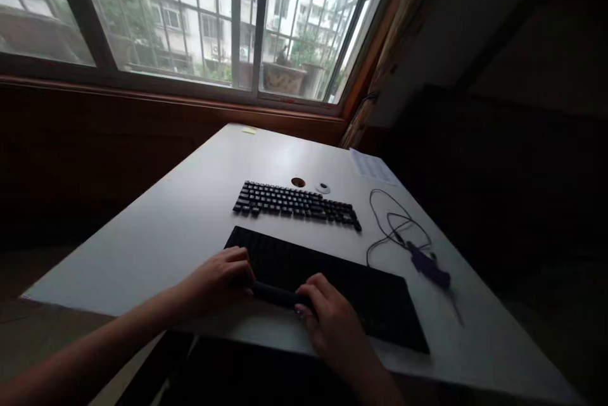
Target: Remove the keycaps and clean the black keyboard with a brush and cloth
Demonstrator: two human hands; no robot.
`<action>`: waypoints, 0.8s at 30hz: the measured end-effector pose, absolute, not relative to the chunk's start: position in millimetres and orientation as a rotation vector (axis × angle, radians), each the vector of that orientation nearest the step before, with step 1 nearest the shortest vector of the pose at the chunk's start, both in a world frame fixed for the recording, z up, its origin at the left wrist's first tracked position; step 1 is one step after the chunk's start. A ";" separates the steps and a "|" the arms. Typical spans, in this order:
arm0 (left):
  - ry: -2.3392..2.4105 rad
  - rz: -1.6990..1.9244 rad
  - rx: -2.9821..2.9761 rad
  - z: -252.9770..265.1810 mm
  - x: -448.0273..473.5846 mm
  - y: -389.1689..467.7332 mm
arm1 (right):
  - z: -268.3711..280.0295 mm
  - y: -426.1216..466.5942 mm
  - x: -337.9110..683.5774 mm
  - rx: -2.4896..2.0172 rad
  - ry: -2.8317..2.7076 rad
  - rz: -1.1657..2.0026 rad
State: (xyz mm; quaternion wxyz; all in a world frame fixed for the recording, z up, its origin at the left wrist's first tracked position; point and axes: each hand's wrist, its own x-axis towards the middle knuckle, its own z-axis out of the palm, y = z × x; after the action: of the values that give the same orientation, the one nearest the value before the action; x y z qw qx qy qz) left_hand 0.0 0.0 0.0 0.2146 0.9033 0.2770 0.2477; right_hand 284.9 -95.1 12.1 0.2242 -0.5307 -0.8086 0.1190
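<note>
A black keyboard body [332, 279] lies at the near side of the table, its surface dark and without visible keycaps. My left hand [228, 273] curls its fingers over the near edge toward the left end. On the same edge, near the middle, my right hand [327, 311] is closed with thumb below and fingers above. A dark bar-like stretch of that edge shows between both hands; whether it is a separate piece I cannot tell. Beyond the body, loose black keycaps [289, 200] are laid out in keyboard order, with some gaps.
A black cable [399, 206] loops at the right, beside a purple-handled tool [430, 266] with a thin shaft. Farther back are a round hole [298, 182], a white ring-shaped cover [323, 188], a paper sheet [373, 166] and a yellow note [249, 130]. The white table [156, 241] borders a window.
</note>
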 end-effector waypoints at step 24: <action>0.795 0.693 2.536 2.5 -1.6 -7.2 | 17.9 -90.4 286.7 -1.436 -2.289 0.254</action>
State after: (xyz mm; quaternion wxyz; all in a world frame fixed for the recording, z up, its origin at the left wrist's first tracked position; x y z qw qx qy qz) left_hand -1.6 -7.2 2.5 0.1964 0.9053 0.2839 0.2474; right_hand 286.7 -90.4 17.9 0.2121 -0.5169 -0.8243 0.0915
